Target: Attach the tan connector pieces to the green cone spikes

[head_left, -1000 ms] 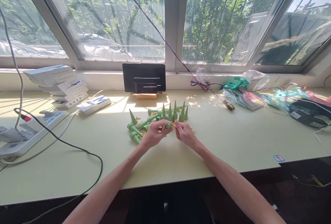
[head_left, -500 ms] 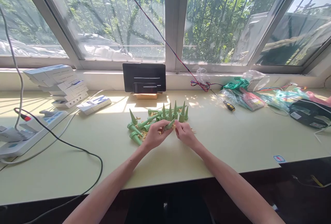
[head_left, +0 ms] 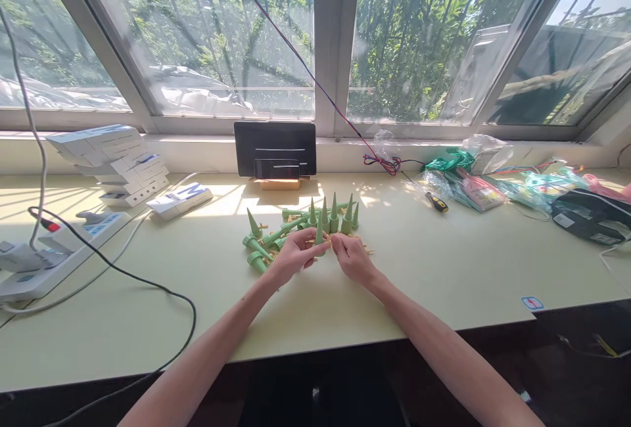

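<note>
My left hand (head_left: pixel 296 253) grips a green plant watering spike (head_left: pixel 320 228), its pointed end up. Just to the right, my right hand (head_left: pixel 351 257) is closed in a pinch at a small yellowish valve piece (head_left: pixel 330 240) by the spike's side. My fingers partly hide that piece, and I cannot tell whether it is fixed to the spike. Behind my hands, several like spikes (head_left: pixel 334 213) stand upright in a cluster. More green spikes (head_left: pixel 257 261) lie on their sides to the left, with small yellowish pieces (head_left: pixel 367 249) among and beside them.
A tablet (head_left: pixel 275 144) and a phone (head_left: pixel 277 169) lean on a wooden stand behind the spikes. White boxes (head_left: pixel 118 164) and a power strip (head_left: pixel 64 253) with cables are at left. A screwdriver (head_left: pixel 436 202), plastic bags (head_left: pixel 478 190) and a black pouch (head_left: pixel 591 217) lie at right.
The spike in my left hand has turned from tilted to nearly upright. My right hand has shifted slightly down and stays pinched at its side.
</note>
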